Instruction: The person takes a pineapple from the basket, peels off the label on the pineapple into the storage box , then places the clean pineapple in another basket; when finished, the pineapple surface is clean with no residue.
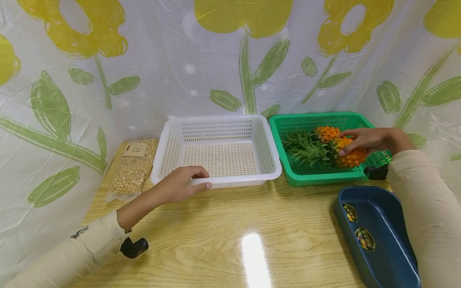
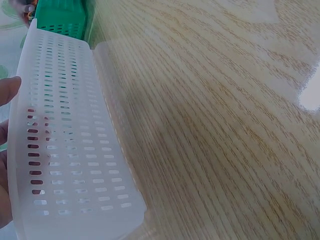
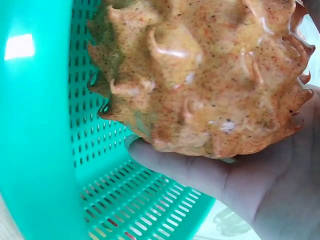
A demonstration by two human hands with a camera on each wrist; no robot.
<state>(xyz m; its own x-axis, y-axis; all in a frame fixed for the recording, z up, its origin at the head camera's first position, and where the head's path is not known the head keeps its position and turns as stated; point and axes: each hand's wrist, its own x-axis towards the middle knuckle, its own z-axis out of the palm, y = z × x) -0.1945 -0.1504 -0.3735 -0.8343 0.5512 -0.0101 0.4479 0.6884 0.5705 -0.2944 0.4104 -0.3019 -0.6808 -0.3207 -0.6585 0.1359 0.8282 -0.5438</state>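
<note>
At the front rim of the white plastic basket [image 1: 230, 181], my left hand [image 1: 178, 185] grips the edge, its fingertips over the inner side and the thumb along the front. That basket's perforated front wall [image 2: 75, 140] fills the left of the left wrist view. Inside the green basket [image 1: 324, 178] two orange pineapples lie with their leafy crowns to the left. My right hand [image 1: 372, 140] holds the nearer pineapple [image 1: 353, 159] by its body; the farther pineapple [image 1: 327, 133] lies behind it. Spiky pineapple skin [image 3: 195, 75] shows close up in the right wrist view, above the thumb.
Left of the white basket lies a clear bag of corn kernels [image 1: 131, 172]. A dark blue tray [image 1: 381, 236] with stickers stands at the front right, partly behind my right sleeve [image 1: 428, 208]. A flower-patterned curtain [image 1: 162, 72] hangs behind the wooden table [image 1: 201, 240].
</note>
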